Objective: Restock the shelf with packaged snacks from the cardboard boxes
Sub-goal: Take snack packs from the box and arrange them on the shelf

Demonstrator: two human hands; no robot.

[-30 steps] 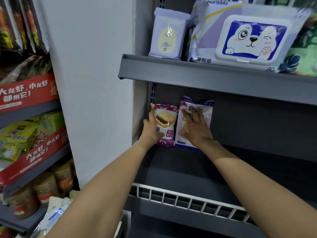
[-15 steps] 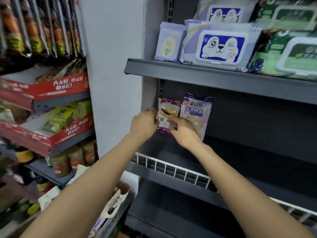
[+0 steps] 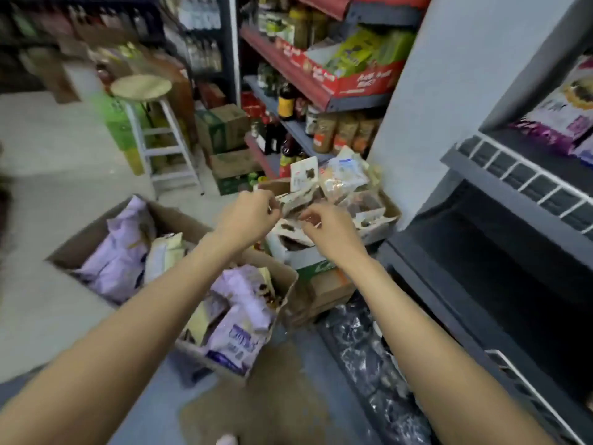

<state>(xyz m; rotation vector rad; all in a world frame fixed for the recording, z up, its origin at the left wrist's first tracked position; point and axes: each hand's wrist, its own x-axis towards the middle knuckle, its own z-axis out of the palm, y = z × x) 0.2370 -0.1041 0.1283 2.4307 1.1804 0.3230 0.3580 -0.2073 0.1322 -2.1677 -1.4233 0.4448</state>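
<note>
**Both hands over the snack boxes on the floor**

The grey shelf fills the right side, its tiers edged with white wire rails. On the upper tier at far right lies a purple snack pack, blurred, just behind the rail. The tier below it shows only dark board.

On the floor at left sits a big cardboard box, open, stuffed with lilac packs and some pale ones. Beyond it, against the white pillar, stands a smaller box heaped with white and clear snack packs; some stand upright, others lean. It rests on flatter cartons.

A wooden stool stands farther back on the left, with red-fronted shelves of jars and bottles behind the boxes.

Both bare arms stretch forward, over the big box, toward the smaller one. The left hand has its fingers curled, the tips near a white pack; whether it pinches anything cannot be told through the blur. The right hand is likewise curled, fingertips drawn together just above the white packs, and whether they hold one cannot be told. The two hands are near each other, not touching.
</note>
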